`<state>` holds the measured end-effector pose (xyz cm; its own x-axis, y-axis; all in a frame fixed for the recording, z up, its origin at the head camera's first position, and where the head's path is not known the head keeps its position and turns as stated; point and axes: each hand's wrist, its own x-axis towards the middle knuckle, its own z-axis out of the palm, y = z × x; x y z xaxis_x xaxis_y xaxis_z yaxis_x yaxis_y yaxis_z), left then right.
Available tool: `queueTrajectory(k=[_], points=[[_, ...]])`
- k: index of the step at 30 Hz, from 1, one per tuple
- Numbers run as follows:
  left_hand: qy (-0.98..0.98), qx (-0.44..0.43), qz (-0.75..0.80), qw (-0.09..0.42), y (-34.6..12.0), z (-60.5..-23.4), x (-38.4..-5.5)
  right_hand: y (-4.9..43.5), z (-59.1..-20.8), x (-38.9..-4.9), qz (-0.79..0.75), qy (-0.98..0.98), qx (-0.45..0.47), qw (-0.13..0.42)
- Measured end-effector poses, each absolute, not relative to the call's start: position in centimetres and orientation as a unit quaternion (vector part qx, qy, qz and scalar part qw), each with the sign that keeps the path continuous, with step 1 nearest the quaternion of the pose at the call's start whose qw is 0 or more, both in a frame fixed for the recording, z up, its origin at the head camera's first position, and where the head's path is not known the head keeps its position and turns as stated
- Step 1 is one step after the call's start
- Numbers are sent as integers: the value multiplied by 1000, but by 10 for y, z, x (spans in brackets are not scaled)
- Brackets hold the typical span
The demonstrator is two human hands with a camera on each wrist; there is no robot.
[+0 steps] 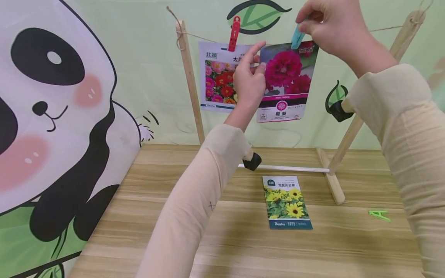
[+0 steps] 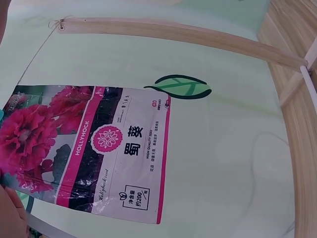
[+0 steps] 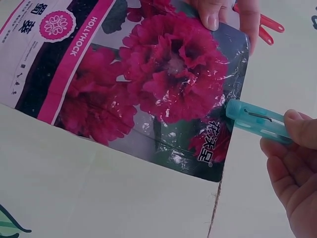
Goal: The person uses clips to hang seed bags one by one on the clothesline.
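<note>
A hollyhock seed packet (image 1: 283, 83) with magenta flowers hangs at the twine line. My left hand (image 1: 249, 79) pinches its left edge, thumb on the front and index finger pointing up. At the packet's top edge sits a light-blue clothespin (image 3: 260, 121), its jaws over the edge. The thumb and fingers of my right hand (image 1: 335, 29) pinch the clothespin's handle end. Left of these, a red clothespin (image 1: 234, 34) clips another flower seed packet (image 1: 219, 83) to the line, partly hidden behind my left hand.
Wooden posts (image 1: 189, 77) and a white crossbar (image 1: 288, 168) make up the rack. On the wood-grain table (image 1: 236, 239) lie a sunflower seed packet (image 1: 287, 202) and a green clothespin (image 1: 380, 215). Behind stands a pale green backdrop with a panda (image 1: 48, 85).
</note>
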<state>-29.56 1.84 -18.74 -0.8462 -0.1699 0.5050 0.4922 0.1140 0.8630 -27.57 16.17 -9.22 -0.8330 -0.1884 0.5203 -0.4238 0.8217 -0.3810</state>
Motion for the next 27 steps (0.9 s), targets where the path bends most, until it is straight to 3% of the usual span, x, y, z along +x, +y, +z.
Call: queueTrajectory(k=[27], points=[[-711, -95, -651, 248, 21, -189, -296, 162, -96, -276, 199, -934, 186, 232]])
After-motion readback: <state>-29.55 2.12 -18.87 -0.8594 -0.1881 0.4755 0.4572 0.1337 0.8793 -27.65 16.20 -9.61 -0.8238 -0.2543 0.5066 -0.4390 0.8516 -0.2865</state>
